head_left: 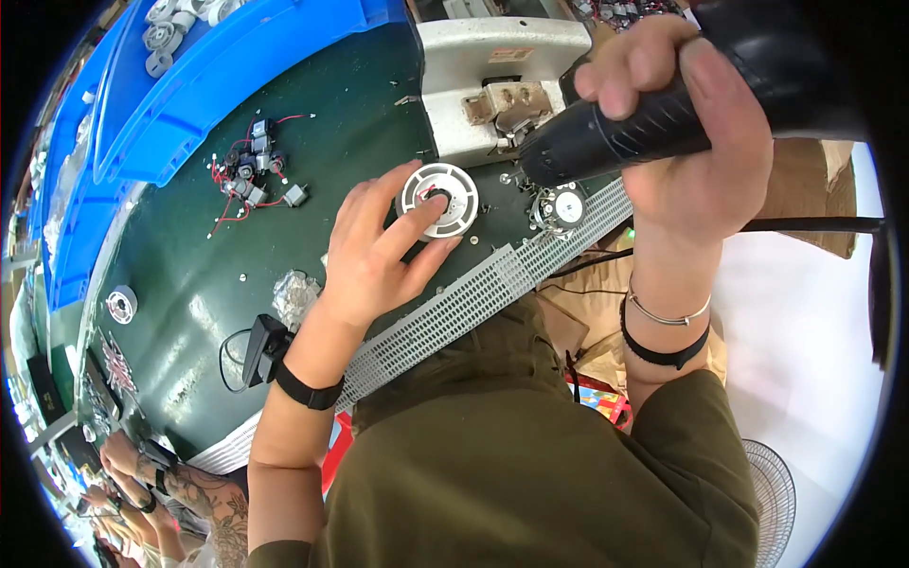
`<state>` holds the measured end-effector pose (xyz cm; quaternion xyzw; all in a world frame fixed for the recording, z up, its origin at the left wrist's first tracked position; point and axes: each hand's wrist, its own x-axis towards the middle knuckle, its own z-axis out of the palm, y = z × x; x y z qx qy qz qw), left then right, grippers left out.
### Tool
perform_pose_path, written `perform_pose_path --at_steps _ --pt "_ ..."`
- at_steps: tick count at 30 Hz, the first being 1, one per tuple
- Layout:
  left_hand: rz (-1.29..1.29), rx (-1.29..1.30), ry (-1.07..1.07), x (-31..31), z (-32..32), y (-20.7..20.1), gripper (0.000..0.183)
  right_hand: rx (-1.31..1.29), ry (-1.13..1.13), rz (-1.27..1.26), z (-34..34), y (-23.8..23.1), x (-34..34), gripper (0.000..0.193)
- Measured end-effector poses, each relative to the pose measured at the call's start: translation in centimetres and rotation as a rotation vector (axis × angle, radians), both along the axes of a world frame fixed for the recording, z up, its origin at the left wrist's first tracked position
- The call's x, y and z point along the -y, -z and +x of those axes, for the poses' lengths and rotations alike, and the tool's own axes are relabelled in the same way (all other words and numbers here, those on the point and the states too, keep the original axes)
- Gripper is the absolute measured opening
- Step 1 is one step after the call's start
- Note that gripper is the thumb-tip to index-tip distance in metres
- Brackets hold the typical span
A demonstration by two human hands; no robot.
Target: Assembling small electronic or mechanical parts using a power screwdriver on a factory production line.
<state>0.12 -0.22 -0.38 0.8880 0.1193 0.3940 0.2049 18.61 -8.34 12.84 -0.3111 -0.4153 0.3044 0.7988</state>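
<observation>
My left hand (374, 241) grips a white round plastic housing (461, 192) against the green bench. Its index fingertip presses into the housing's middle, where a bit of red wire and a dark part show. My right hand (696, 142) is wrapped round a black electric screwdriver (606, 137), held above the bench and slanting down to the left. The screwdriver's nose is to the right of the housing, apart from it. Beneath that nose stands a small round assembly with a white top (566, 209), close to the bench edge.
A white metal machine base (507, 57) stands behind the housing. Small motors with red wires (251, 170) lie at left, before a blue bin (204, 104) of white parts. A white perforated strip (454, 298) lines the bench edge. Another person's tattooed arm (204, 492) reaches in at lower left.
</observation>
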Motion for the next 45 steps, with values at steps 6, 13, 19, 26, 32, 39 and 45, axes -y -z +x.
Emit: perform_pose_path --at_steps 6,13,19,26,32,39,45 --pt "0.028 -0.056 -0.031 -0.1 -0.2 -0.3 0.035 -0.007 0.093 -0.233 -4.0 -0.9 -1.5 0.05" --pt "0.011 -0.048 -0.033 0.1 -0.2 -0.2 0.035 0.053 0.105 -0.179 -4.2 0.0 -2.0 0.05" --pt "-0.023 -0.049 -0.018 0.1 -0.2 -0.1 0.035 0.048 0.165 -0.126 -3.9 0.4 -2.4 0.052" --pt "-0.039 -0.01 -0.041 0.3 0.0 0.4 0.034 0.097 0.074 -0.192 -4.5 0.3 -2.1 0.05" --pt "-0.064 -0.004 -0.038 0.5 0.1 0.5 0.035 0.164 0.203 -0.134 -4.3 1.0 -2.8 0.044" --pt "-0.073 0.001 -0.031 0.5 0.2 0.6 0.036 0.269 0.103 -0.231 -2.9 1.3 -2.4 0.043" --pt "-0.065 -0.011 -0.041 0.4 -0.1 0.5 0.036 0.059 0.152 -0.287 -5.4 0.2 -2.2 0.043"
